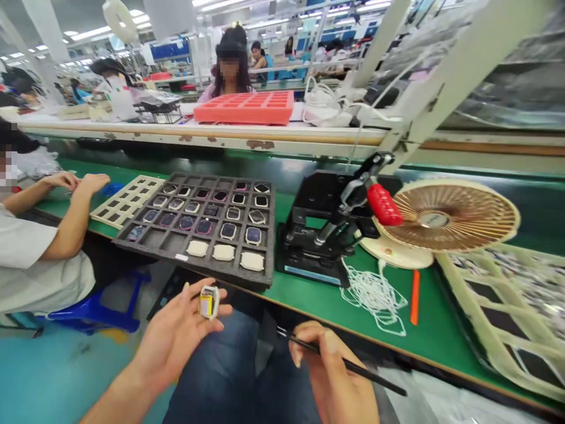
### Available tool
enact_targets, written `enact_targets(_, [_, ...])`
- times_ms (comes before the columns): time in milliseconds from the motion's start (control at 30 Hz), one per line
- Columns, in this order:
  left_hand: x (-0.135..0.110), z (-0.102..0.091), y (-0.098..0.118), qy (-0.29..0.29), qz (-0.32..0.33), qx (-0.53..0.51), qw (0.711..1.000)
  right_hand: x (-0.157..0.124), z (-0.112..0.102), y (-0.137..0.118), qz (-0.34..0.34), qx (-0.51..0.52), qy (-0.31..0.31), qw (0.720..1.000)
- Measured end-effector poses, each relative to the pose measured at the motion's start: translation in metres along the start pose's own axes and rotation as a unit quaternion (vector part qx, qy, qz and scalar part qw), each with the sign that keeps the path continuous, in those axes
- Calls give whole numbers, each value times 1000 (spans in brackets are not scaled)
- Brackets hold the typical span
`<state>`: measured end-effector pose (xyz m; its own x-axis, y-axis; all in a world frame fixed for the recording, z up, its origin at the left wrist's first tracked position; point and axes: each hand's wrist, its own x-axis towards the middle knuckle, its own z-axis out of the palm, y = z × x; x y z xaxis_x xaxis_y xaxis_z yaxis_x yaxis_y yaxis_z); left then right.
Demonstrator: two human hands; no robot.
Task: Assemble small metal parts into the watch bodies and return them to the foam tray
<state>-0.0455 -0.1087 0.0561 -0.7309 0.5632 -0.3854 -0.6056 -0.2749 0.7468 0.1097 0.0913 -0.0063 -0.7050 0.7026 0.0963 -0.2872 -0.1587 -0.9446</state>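
Head view: seated at green-topped workbench (436,330), looking down at both hands.

Item: small watch module (209,302), white frame w/ yellow part inside, held over lap, just off bench edge.

L hand (176,335): forearm raised from lower L, palm turned up, fingers slightly curled.

L grip: nearly closed; module is pinched at fingertips, not fully enclosed.

R hand (329,371): held over denim-covered thigh (212,365), fingers curled, wrist low.

R grip: closed in pen-style hold on slim black tool (353,368); tip is pointed toward L hand, apart from module.

Tray: dark foam tray (194,224) near bench edge, rows of watch units seated in pockets, cream pieces (223,252) in front row.

Beside tray: beige tray (126,200) on L; black press jig (326,218) w/ red handle (384,204) on R.

Further R: tan desk fan (450,215), white cable coil (375,297), orange strip (414,297), cream rack (498,312).

Co-worker, L: hands (90,184) rest on bench by beige tray; blue stool (95,309) is seen below.

Far bench: red tray (243,107), w/ another person behind it.
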Motion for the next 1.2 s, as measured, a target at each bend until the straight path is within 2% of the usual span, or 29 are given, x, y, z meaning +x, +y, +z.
enact_targets(167, [3,16,-52,-16,-51,55,997,-11,-7,10,-29,-35,-45,998])
enact_targets(333, [17,19,-75,-29,-53,81,995,-17,-9,16,-44,-77,-25,996])
enact_targets(533, [22,17,-87,-69,-82,113,988,-18,-14,28,-119,-150,-34,981])
enact_targets(733, [22,22,-92,-67,-78,166,981,-19,-7,31,-225,-225,-82,944])
enact_targets(867, [21,28,-94,-68,-66,189,977,-20,-3,32,-232,-233,-93,940])
enact_targets(1200, [22,32,-99,-73,-47,196,977,-21,-3,32,-222,-214,-64,949])
